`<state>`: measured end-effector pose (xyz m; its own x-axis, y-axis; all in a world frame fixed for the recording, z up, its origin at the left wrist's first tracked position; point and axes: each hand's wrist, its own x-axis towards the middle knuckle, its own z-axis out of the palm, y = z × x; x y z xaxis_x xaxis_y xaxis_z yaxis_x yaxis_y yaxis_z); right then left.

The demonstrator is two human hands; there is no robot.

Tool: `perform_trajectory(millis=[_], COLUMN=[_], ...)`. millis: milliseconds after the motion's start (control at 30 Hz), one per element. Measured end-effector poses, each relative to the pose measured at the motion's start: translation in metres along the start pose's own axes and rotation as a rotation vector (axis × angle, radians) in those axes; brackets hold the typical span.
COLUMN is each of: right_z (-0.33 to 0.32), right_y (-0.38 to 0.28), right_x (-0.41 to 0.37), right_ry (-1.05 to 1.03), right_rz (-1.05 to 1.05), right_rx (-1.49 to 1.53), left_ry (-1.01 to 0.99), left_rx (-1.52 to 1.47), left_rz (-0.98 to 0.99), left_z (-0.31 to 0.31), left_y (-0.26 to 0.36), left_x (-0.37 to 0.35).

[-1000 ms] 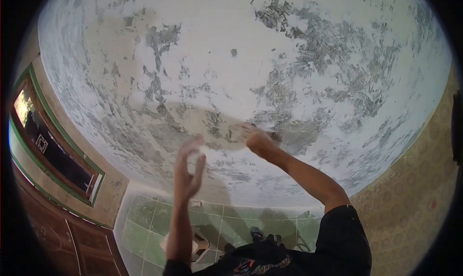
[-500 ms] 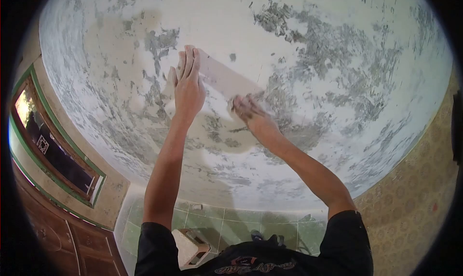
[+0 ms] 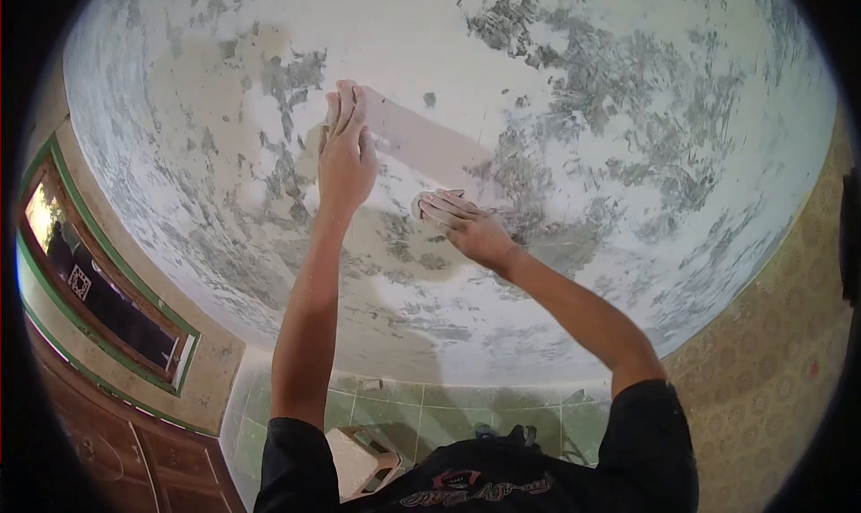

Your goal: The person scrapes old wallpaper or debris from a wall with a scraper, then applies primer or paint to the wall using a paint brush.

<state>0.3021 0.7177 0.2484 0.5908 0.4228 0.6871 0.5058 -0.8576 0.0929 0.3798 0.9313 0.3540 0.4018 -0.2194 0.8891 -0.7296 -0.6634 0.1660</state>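
A person in a black shirt [image 3: 556,473] reaches with both arms toward a broad wall [image 3: 395,29], which fills most of the view and is pale, with many rough grey patches. The left hand [image 3: 347,163] is raised higher, its fingers extended and lying near together, the thumb a little apart; it holds nothing that I can see, and it seems to rest on the wall, though the exact contact is hidden. The right hand [image 3: 468,230] is lower and to the right, with its fingers close together over a small pale piece [image 3: 418,206] — this piece is held between the fingers and the wall, with only its edge showing, so I cannot tell what it is. Between the two hands, a darker band [image 3: 421,134] goes slantwise across the wall. Below, near the left arm, a stool [image 3: 352,459] with a light top stands on the green tiled floor [image 3: 448,423]. At the left side are a green-edged window [image 3: 117,307] and brown wooden panels [image 3: 134,450]; at the right side — a patterned yellowish wall [image 3: 762,360].
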Motion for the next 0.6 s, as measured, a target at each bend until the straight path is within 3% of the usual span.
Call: perform_trajectory(millis=[33,100,133,167,200,233,333,367,433,467,533,567,600], right_z=[-0.017,-0.082,-0.127,-0.154,-0.152,-0.151,-0.079,-0.046,0.039,0.038,0.021,-0.052,-0.092], right_y=[0.001,-0.002,0.019,0.017,0.038,0.055,0.005,-0.006,0.030,0.033,0.059,0.033,0.029], right_x=[0.005,0.053,0.097,0.068,0.069,0.084,0.051,0.040,-0.014,-0.014,0.015,0.050,0.073], right_ry=[-0.045,-0.215,-0.406,0.234,0.235,0.566,0.271,0.099,-0.238,-0.240,-0.022,-0.031,0.079], right_rz=[0.090,0.543,0.485,0.368,0.372,0.194,0.522,0.395,-0.466,-0.461,-0.189,-0.058,-0.015], right_rx=[0.115,0.142,0.114,0.592,0.595,0.081,0.533,0.260,-0.167,-0.165,-0.099,0.143,0.140], left_ry=[-0.025,-0.060,-0.099,-0.098,-0.080,-0.061,-0.016,-0.012,-0.001,-0.006,-0.051,-0.054,-0.051], left_rx=[-0.021,0.024,0.069,0.070,0.093,0.114,0.073,0.070,0.084,0.082,0.161,0.161,0.161], left_rz=[0.001,0.000,-0.004,-0.005,-0.010,-0.012,-0.016,-0.015,-0.007,-0.006,-0.026,-0.030,-0.022], left_z=[-0.004,-0.011,-0.012,-0.011,-0.010,-0.008,-0.002,-0.003,-0.005,-0.006,-0.007,-0.007,-0.006], left_y=[-0.002,-0.005,-0.005,-0.004,-0.002,-0.001,-0.002,-0.001,0.003,0.002,-0.001,-0.003,-0.005], left_x=[0.004,0.007,0.007,0.007,0.006,0.005,0.003,0.004,0.000,-0.003,0.002,0.002,0.002])
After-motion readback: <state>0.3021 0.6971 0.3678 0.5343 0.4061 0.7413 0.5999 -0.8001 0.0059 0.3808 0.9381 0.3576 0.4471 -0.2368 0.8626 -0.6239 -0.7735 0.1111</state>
